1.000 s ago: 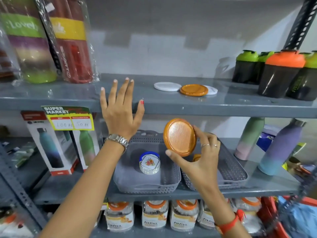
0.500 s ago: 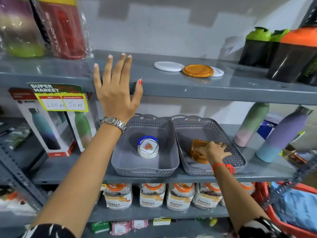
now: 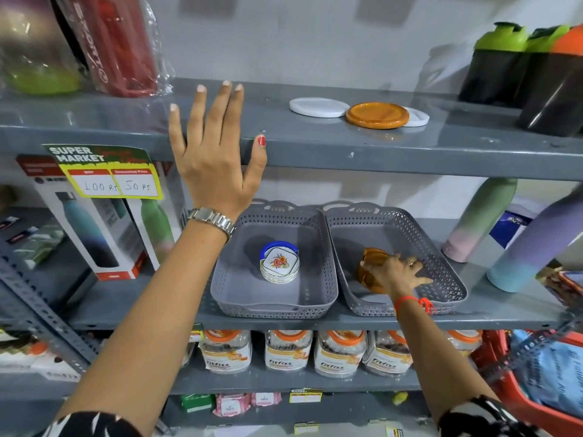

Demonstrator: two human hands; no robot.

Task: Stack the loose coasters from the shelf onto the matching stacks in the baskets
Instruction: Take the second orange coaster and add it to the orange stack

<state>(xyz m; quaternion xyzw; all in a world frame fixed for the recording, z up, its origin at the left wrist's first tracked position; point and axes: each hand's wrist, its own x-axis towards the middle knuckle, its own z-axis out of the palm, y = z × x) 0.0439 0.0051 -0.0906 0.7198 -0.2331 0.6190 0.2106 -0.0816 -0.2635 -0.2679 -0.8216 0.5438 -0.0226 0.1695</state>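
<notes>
A: Where is the right hand (image 3: 396,272) sitting?

B: It is reaching down into the right basket (image 3: 441,263), and its fingers (image 3: 373,269) are closing around the orange stack (image 3: 367,272) of coasters at the basket's left side. Whether the top coaster is fully seated, I cannot tell; the hand is covering much of it.

A: And the left hand (image 3: 217,156)?

B: It is hanging in front of the upper shelf (image 3: 347,152) edge, fingers spread wide and holding nothing.

A: What is waiting to be moved?

B: Three loose coasters are lying on the upper shelf: an orange coaster (image 3: 377,115) in the middle, a white coaster (image 3: 318,106) to its left, and a second white one (image 3: 418,116) partly tucked behind it on the right. The left basket (image 3: 271,291) is holding a stack with a flower pattern (image 3: 279,262) in a blue holder.

A: So where is the risk?

B: I am judging two. The orange stack is looking tilted under the fingers, so pulling the hand away carelessly could be knocking it over against the basket wall. Then, on the shelf, the orange coaster is overlapping the white one behind it, so dragging it off could be sliding that one toward the edge. Also, the white coasters are not obviously matching either stack, so misplacing them is likely.
</notes>
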